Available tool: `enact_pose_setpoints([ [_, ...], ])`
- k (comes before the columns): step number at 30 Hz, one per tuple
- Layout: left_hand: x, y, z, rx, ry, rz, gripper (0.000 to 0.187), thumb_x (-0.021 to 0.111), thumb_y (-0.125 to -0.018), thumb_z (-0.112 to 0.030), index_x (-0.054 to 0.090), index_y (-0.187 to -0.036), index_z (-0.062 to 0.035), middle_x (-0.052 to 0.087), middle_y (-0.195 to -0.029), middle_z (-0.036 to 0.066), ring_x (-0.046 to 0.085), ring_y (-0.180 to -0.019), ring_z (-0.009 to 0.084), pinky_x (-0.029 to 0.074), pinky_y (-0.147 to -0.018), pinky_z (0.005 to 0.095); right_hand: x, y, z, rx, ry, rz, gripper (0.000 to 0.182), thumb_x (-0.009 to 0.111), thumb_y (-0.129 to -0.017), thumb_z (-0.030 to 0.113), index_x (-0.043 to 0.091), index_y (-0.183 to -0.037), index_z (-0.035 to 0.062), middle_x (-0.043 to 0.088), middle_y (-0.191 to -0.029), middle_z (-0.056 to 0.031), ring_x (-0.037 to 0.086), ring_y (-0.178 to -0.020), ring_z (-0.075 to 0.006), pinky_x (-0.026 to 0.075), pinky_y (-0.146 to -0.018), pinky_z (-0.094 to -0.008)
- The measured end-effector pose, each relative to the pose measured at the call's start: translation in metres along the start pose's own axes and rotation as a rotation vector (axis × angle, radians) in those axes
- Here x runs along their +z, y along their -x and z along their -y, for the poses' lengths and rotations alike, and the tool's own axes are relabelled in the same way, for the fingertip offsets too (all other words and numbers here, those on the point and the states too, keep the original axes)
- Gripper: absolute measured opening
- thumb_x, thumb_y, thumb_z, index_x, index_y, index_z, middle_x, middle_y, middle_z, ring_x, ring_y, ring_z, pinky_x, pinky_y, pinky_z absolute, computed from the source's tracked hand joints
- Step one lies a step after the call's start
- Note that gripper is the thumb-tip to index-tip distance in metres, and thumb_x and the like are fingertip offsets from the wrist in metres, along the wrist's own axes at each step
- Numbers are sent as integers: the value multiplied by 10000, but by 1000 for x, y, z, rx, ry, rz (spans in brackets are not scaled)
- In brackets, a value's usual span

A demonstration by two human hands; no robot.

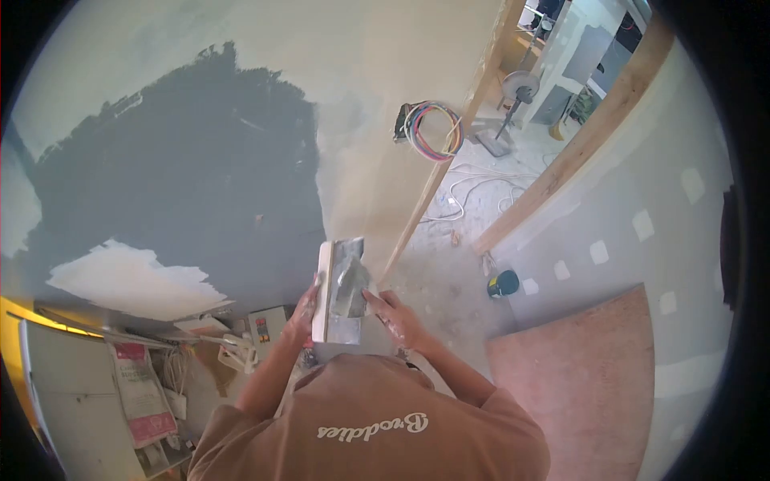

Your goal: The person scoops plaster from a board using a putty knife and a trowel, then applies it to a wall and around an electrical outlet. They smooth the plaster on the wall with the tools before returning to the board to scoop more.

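Observation:
My left hand (303, 311) is closed on the pale back of a wide plastering knife (325, 301), its long metal blade turned toward the right. In front of that blade is a smaller filling knife (353, 276), smeared with pale compound. The fingers of my right hand (396, 319) are closed at the smaller knife's lower right, its handle mostly hidden by them. Both hands are in front of my chest. Beyond them stands a wall (200, 160) with a large dark grey area and a white patch low on the left.
Coiled coloured cables (433, 131) hang by the timber door frame (561, 152). A mixing paddle tool (513, 104) and white leads lie beyond the doorway. A green tub (504, 284) and a reddish-brown board (573, 385) are at right. A bag (143, 393) and tools lie lower left.

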State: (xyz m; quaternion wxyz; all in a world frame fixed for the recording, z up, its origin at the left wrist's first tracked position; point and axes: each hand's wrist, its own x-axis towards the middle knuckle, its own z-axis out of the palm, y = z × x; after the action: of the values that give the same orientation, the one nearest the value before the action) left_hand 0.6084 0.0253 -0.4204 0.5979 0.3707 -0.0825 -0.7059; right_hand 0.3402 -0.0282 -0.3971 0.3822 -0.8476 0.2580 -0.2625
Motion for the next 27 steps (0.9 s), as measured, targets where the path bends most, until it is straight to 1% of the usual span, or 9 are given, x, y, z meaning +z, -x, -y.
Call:
enact_pose_setpoints([
  [7,25,10,-39,52,-118,27,621,389,-1010,-566,462,-1391,-81,626,-1238,119,647,-1083,209,563,-898,380,-35,21,-14,163,232,-137,660,502,-910,-9,352,-1511,219,564,-1120,-160,601,-904,-356,517,-789,-395],
  [10,47,25,-54,242,-227,-150,626,442,-1008,-539,440,-1388,-41,572,-1246,121,607,-1063,222,524,-925,401,-47,31,4,120,-95,-338,546,477,-958,36,376,-1485,139,589,-1034,-128,606,-821,-245,519,-683,-351],
  [12,40,24,-52,338,-323,-167,665,416,-1018,-539,414,-1413,-3,557,-1261,132,562,-1115,230,472,-977,382,-46,46,5,225,-1479,57,454,502,-973,88,423,-1418,55,592,-978,-102,560,-724,-150,479,-572,-286],
  [13,28,15,-46,464,-445,-260,606,400,-1026,-533,450,-1359,-29,564,-1146,89,570,-1004,184,493,-877,333,-38,48,32,486,-1581,-112,420,559,-955,144,461,-1345,22,586,-979,-113,514,-648,-125,437,-515,-248],
  [14,16,6,-40,589,-568,-349,553,383,-1034,-526,485,-1305,-55,571,-1031,46,578,-893,138,515,-777,283,-29,46,41,485,-1584,-115,420,559,-955,144,461,-1345,22,586,-979,-113,514,-648,-125,437,-515,-248],
  [15,9,1,-33,722,-674,-292,575,366,-1047,-502,455,-1342,-17,567,-1099,75,562,-964,167,484,-879,317,-22,44,47,519,-1621,-74,422,567,-957,162,457,-1339,19,586,-981,-112,505,-647,-126,436,-518,-246],
  [21,74,49,-20,575,-1202,-291,539,366,-1072,-370,423,-1373,73,579,-1206,169,511,-1129,205,385,-1016,320,-1,18,34,347,-1867,-14,417,589,-947,216,442,-1280,13,542,-1032,-116,433,-610,-92,403,-491,-229],
  [24,70,52,-9,572,-1063,-38,503,383,-1070,-345,435,-1360,62,604,-1161,147,527,-1077,194,400,-989,316,-19,7,37,305,-1863,-80,382,569,-955,208,454,-1266,17,538,-1037,-111,420,-598,-91,399,-492,-225],
  [27,49,48,-1,507,-899,-120,515,401,-1064,-374,451,-1356,47,603,-1162,138,525,-1062,196,416,-967,333,-45,-10,46,244,-1620,-263,381,559,-965,175,469,-1294,7,539,-992,-75,444,-628,-79,388,-506,-213],
])
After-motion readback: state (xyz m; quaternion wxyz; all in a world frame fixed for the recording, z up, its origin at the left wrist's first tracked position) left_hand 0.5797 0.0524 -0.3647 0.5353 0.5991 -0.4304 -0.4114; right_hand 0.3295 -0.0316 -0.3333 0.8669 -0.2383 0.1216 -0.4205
